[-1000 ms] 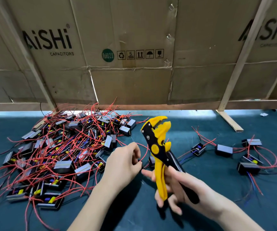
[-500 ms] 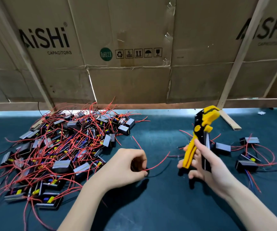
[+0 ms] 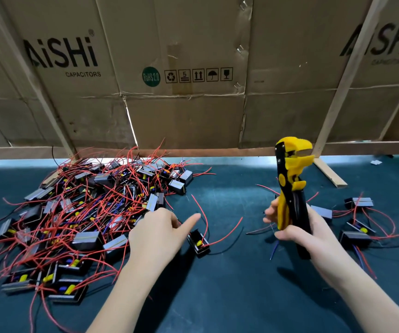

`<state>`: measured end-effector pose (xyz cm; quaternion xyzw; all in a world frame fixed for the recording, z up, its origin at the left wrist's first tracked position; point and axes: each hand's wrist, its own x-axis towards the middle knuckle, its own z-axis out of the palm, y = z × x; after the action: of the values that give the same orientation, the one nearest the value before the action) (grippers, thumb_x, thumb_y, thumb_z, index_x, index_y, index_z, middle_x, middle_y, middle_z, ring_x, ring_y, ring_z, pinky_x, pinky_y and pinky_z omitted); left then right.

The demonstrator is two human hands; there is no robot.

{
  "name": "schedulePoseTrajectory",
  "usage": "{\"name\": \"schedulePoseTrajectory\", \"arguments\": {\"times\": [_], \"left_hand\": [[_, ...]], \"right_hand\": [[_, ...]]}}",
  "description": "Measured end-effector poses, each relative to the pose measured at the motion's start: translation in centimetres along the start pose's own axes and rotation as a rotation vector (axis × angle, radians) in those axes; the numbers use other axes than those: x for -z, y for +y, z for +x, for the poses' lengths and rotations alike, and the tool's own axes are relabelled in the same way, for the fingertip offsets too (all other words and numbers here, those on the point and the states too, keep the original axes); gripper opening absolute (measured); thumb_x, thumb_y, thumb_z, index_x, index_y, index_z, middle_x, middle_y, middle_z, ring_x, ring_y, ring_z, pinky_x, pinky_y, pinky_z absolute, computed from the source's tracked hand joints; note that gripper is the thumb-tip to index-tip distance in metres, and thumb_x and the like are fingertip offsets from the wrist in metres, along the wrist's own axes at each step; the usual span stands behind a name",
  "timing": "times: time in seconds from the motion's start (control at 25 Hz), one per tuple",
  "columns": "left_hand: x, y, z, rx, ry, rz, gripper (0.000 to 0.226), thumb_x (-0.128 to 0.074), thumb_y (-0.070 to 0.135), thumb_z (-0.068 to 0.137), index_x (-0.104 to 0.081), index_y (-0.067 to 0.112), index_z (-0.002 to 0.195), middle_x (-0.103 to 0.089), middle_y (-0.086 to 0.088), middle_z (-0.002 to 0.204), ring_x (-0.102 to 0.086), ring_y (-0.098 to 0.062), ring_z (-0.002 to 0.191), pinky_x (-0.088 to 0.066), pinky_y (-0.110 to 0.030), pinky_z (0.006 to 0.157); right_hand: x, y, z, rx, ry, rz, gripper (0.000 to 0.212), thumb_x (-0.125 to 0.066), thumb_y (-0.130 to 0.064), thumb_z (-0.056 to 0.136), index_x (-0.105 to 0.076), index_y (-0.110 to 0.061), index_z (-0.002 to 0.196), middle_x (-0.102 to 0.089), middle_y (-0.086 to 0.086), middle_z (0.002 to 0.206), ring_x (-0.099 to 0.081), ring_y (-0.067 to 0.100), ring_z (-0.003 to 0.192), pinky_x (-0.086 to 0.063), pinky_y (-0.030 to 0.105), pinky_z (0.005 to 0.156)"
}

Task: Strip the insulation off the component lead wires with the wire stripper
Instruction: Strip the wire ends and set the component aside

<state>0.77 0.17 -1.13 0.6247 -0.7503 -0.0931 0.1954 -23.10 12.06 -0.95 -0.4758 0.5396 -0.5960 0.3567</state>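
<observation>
My right hand (image 3: 306,236) grips the handles of the yellow and black wire stripper (image 3: 289,188), which stands upright with its jaws up, right of centre. My left hand (image 3: 157,236) hovers low over the green mat at the centre with its index finger stretched out to the right. Just under that finger a black component (image 3: 199,243) with long red lead wires (image 3: 227,233) lies on the mat. Whether the hand still touches it is hidden.
A large tangled pile of components with red wires (image 3: 80,219) covers the mat on the left. A smaller group of components (image 3: 356,234) lies at the right behind my right hand. A cardboard wall (image 3: 193,104) with wooden struts closes the back.
My left hand has uncurled from the component, which now lies on the mat beside it. My right hand has swung the stripper from the centre to the right and holds it upright.
</observation>
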Motion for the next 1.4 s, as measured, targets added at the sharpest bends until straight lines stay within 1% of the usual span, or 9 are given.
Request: {"name": "schedulePoseTrajectory", "arguments": {"times": [0.08, 0.2, 0.28, 0.32, 0.4, 0.52, 0.84, 1.16, 1.4], "left_hand": [[-0.4, 0.4, -0.3, -0.096, -0.052, -0.074, 0.044, -0.061, 0.066, 0.082, -0.062, 0.023, 0.072, -0.066, 0.009, 0.073, -0.063, -0.016, 0.077, -0.047, -0.029, 0.065], [-1.0, 1.0, -0.4, -0.268, -0.175, -0.353, 0.005, -0.073, 0.021, 0.082, -0.068, 0.022, 0.084, -0.068, 0.007, 0.083, -0.064, -0.013, 0.081, -0.052, -0.032, 0.081], [-1.1, 1.2, -0.5, -0.308, -0.210, -0.483, 0.011, -0.070, 0.010, 0.081, -0.070, 0.021, 0.082, -0.071, 0.008, 0.080, -0.065, -0.007, 0.079, -0.051, -0.025, 0.082], [-1.1, 1.3, -0.7, -0.322, -0.203, -0.514, 0.008, -0.071, 0.013, 0.083, -0.071, 0.021, 0.080, -0.072, 0.008, 0.078, -0.065, -0.003, 0.076, -0.050, -0.021, 0.079], [-1.2, 1.5, -0.7, -0.339, -0.167, -0.554, 0.010, -0.071, 0.022, 0.087, -0.071, 0.022, 0.077, -0.072, 0.010, 0.074, -0.062, 0.002, 0.070, -0.045, -0.014, 0.070], [-1.4, 1.5, -0.5, -0.326, -0.191, -0.659, 0.014, -0.068, 0.019, 0.090, -0.072, 0.020, 0.076, -0.072, 0.009, 0.070, -0.064, -0.001, 0.067, -0.050, -0.023, 0.067], [-2.3, 1.1, -0.2, -0.214, -0.322, -0.928, 0.013, -0.061, 0.012, 0.095, -0.070, 0.012, 0.086, -0.073, -0.003, 0.071, -0.074, -0.026, 0.077, -0.056, -0.042, 0.079], [-2.8, 1.2, -0.4, -0.382, -0.404, -0.865, 0.012, -0.061, 0.027, 0.092, -0.070, 0.026, 0.086, -0.072, 0.003, 0.089, -0.060, -0.009, 0.081, -0.049, -0.026, 0.078], [-3.3, 1.1, -0.4, -0.299, -0.364, -0.900, 0.011, -0.066, 0.017, 0.093, -0.073, 0.019, 0.086, -0.072, 0.000, 0.074, -0.064, -0.008, 0.073, -0.051, -0.024, 0.069]], "right_hand": [[0.2, -0.1, 0.0, 0.032, -0.007, -0.088, 0.050, -0.071, 0.009, 0.072, -0.059, -0.014, 0.115, -0.069, 0.001, 0.110, -0.064, 0.018, 0.109, -0.050, 0.021, 0.087], [0.4, 0.2, 0.2, 0.049, 0.018, -0.203, 0.052, -0.068, 0.014, 0.077, -0.057, -0.018, 0.117, -0.065, 0.000, 0.115, -0.058, 0.015, 0.113, -0.046, 0.023, 0.093], [0.4, 0.4, 0.1, 0.110, 0.145, -0.385, 0.052, -0.077, 0.003, 0.076, -0.056, -0.019, 0.117, -0.061, 0.001, 0.111, -0.057, 0.012, 0.106, -0.042, 0.020, 0.093], [0.4, 0.5, 0.1, 0.170, 0.233, -0.529, 0.053, -0.082, -0.004, 0.073, -0.057, -0.018, 0.117, -0.060, 0.000, 0.109, -0.056, 0.011, 0.102, -0.041, 0.018, 0.092], [0.7, 0.6, 0.2, 0.269, 0.345, -0.817, 0.053, -0.087, -0.018, 0.069, -0.058, -0.016, 0.113, -0.060, -0.001, 0.102, -0.059, 0.018, 0.096, -0.046, 0.030, 0.089], [0.6, 0.9, 0.1, 0.217, 0.402, -1.045, 0.054, -0.088, -0.031, 0.066, -0.060, -0.011, 0.108, -0.062, 0.004, 0.094, -0.061, 0.033, 0.089, -0.048, 0.048, 0.080], [0.5, 1.7, 0.3, 0.150, 0.479, -1.174, 0.058, -0.087, -0.034, 0.064, -0.060, -0.004, 0.106, -0.062, 0.011, 0.091, -0.060, 0.039, 0.088, -0.044, 0.046, 0.076], [0.6, 2.5, 0.6, 0.197, 0.429, -1.338, 0.056, -0.088, -0.034, 0.060, -0.061, -0.003, 0.099, -0.059, 0.011, 0.084, -0.058, 0.037, 0.082, -0.039, 0.042, 0.070], [0.0, 2.7, 0.3, 0.318, 0.350, -1.324, 0.052, -0.086, -0.037, 0.061, -0.063, -0.007, 0.096, -0.060, 0.005, 0.083, -0.059, 0.035, 0.081, -0.040, 0.040, 0.068]]}}
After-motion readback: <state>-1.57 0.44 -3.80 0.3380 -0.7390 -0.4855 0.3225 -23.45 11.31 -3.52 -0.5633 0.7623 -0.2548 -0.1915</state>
